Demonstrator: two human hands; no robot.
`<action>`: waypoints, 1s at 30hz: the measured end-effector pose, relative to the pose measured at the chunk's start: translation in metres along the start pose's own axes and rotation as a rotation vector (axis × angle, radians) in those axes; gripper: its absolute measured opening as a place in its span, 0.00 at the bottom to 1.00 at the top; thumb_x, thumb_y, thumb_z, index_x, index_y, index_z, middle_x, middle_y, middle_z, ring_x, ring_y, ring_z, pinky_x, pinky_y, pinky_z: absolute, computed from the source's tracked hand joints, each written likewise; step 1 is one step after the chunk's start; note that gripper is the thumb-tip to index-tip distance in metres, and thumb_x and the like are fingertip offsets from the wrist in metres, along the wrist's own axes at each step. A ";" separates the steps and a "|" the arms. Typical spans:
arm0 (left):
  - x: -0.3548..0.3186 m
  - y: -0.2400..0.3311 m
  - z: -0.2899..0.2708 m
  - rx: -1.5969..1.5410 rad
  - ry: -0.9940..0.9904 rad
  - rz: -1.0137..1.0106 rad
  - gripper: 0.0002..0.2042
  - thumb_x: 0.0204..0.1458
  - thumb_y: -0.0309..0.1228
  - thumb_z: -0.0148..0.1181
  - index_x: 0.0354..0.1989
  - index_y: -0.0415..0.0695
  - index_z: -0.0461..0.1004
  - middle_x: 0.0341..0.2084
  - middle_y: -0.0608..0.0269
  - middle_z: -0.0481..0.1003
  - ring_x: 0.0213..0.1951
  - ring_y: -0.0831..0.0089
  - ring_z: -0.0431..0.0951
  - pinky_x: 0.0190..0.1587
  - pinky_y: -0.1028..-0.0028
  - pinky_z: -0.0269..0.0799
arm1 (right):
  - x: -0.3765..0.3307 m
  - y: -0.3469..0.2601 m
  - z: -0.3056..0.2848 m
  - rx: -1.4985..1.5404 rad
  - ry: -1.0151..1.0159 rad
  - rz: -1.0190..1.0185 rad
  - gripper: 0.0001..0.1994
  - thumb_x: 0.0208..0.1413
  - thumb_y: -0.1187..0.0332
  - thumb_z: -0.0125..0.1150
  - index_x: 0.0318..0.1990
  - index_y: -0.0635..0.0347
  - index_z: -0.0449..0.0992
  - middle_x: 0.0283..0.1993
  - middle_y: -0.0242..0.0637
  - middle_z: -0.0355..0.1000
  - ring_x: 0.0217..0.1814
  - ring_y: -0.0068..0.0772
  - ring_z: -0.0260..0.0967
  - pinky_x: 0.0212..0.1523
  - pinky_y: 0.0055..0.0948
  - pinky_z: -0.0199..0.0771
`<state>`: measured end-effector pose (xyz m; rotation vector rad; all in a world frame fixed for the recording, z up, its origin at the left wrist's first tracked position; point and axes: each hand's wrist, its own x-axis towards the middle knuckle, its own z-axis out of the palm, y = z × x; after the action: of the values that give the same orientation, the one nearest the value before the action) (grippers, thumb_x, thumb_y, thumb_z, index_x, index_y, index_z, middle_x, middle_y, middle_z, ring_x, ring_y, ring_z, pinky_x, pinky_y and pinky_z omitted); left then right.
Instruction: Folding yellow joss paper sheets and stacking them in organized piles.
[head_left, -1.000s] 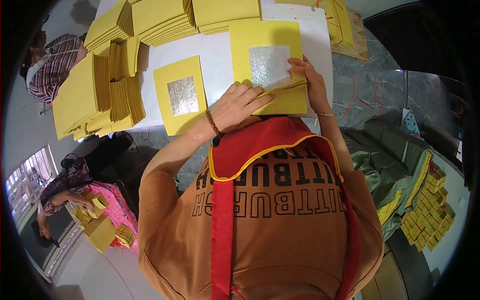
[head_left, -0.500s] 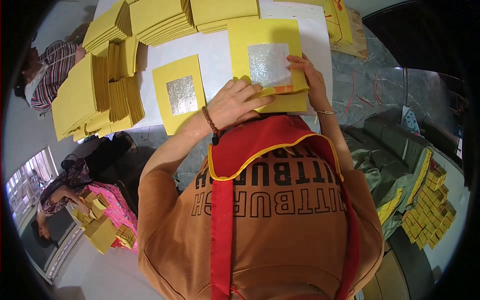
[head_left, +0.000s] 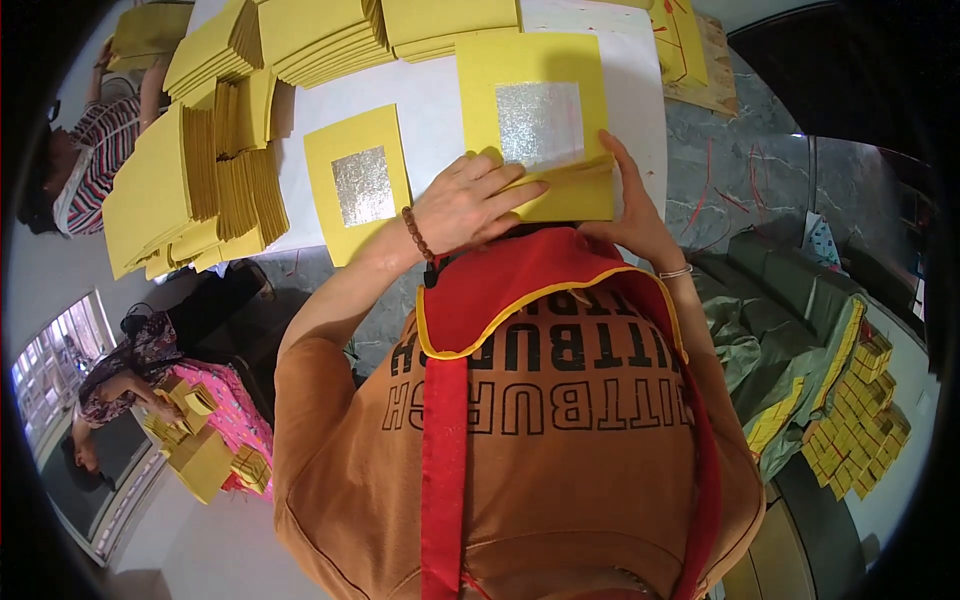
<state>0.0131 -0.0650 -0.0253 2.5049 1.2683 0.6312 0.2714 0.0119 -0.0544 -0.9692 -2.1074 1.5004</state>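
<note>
A yellow joss paper stack (head_left: 533,55) with a silver foil square lies on the white table in front of me, its near part folded up into a flap. My left hand (head_left: 468,200) holds this flap at its left end, fingers across it and thumb at the near edge. At the right end, my right hand (head_left: 637,218) is spread, with a fingertip against the paper's right edge and the thumb near the front edge. Left of it, a second yellow sheet (head_left: 325,165) with a silver square lies flat, its right edge partly behind my left wrist.
Stacks of yellow paper (head_left: 150,190) line the table's left side, with more stacks (head_left: 320,40) along the far side. A tied yellow bundle (head_left: 680,40) stands far right. Two other people (head_left: 105,150) are at the left, one handling yellow paper. Yellow bundles (head_left: 855,430) are piled lower right.
My right hand has come nearer from the silver square to the flap's right end, its thumb now by the front edge. The flap stands higher over the silver square. A person at far left now lifts a yellow stack.
</note>
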 end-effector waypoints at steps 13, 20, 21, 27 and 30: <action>0.002 0.003 -0.002 0.051 0.004 0.013 0.24 0.35 0.28 0.61 0.47 0.49 0.71 0.39 0.63 0.73 0.37 0.67 0.72 0.40 0.72 0.72 | -0.001 0.002 -0.003 0.106 -0.078 -0.016 0.47 0.39 0.69 0.67 0.66 0.58 0.42 0.70 0.42 0.39 0.72 0.39 0.33 0.69 0.33 0.35; 0.001 0.000 0.000 -0.104 0.127 -0.031 0.13 0.39 0.25 0.59 0.37 0.44 0.74 0.31 0.62 0.74 0.35 0.67 0.73 0.38 0.73 0.73 | 0.000 -0.001 -0.003 0.228 -0.049 -0.006 0.46 0.42 0.67 0.66 0.67 0.56 0.41 0.70 0.40 0.39 0.72 0.37 0.33 0.69 0.36 0.34; 0.000 -0.001 0.000 -0.104 0.127 -0.032 0.13 0.39 0.25 0.59 0.37 0.44 0.74 0.31 0.62 0.74 0.35 0.67 0.73 0.38 0.73 0.73 | 0.000 -0.002 -0.003 0.219 -0.052 -0.010 0.46 0.42 0.67 0.66 0.67 0.56 0.41 0.70 0.40 0.39 0.72 0.37 0.33 0.68 0.37 0.34; -0.003 -0.007 0.000 -0.253 0.088 -0.065 0.06 0.43 0.24 0.60 0.31 0.43 0.74 0.27 0.58 0.73 0.33 0.62 0.74 0.35 0.69 0.71 | 0.000 -0.003 -0.004 0.227 -0.061 0.019 0.46 0.43 0.67 0.65 0.67 0.54 0.42 0.70 0.40 0.39 0.72 0.37 0.34 0.68 0.40 0.36; 0.001 -0.008 -0.004 -0.349 0.033 -0.109 0.05 0.43 0.24 0.58 0.30 0.41 0.73 0.24 0.58 0.72 0.30 0.61 0.73 0.33 0.68 0.69 | 0.000 -0.001 -0.002 0.268 -0.051 0.013 0.45 0.43 0.67 0.65 0.67 0.53 0.42 0.70 0.39 0.38 0.72 0.37 0.33 0.68 0.40 0.36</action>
<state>0.0058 -0.0592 -0.0249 2.1368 1.1793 0.7933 0.2721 0.0135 -0.0527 -0.8549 -1.8722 1.7756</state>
